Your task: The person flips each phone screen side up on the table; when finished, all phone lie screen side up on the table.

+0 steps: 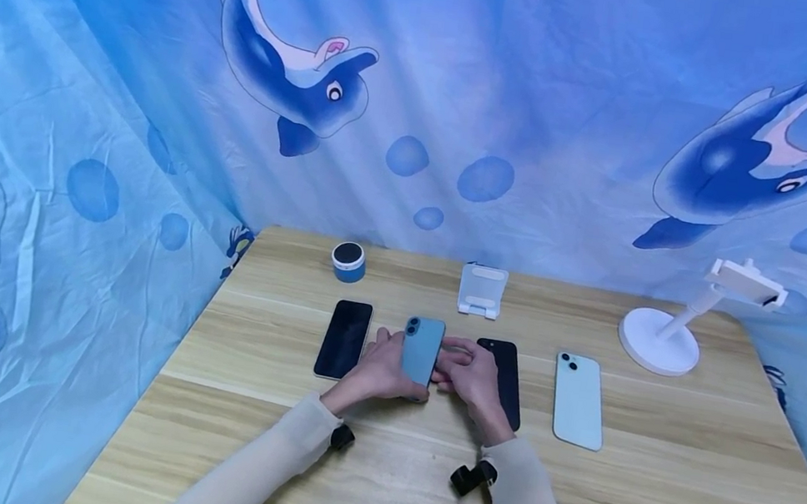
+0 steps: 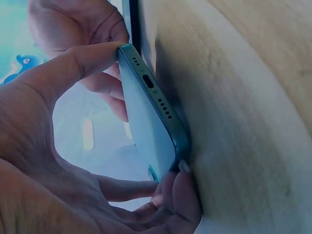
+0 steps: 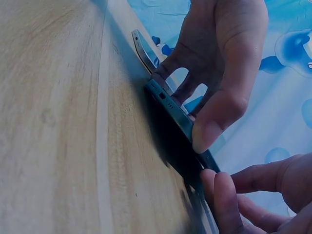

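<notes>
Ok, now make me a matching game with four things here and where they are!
1. Teal phone
2. Small blue cylinder
3. White round-based stand
4. Pale phone

A. Lying flat, rightmost of the phones
B. Back left of the table
C. Between the left hand and right hand
D. Back right of the table

Pairs: 1-C, 2-B, 3-D, 4-A

one phone (image 1: 421,355) is teal, the table (image 1: 390,486) grained tan, the curtain (image 1: 583,81) blue with darker dolphins (image 1: 257,45).
</notes>
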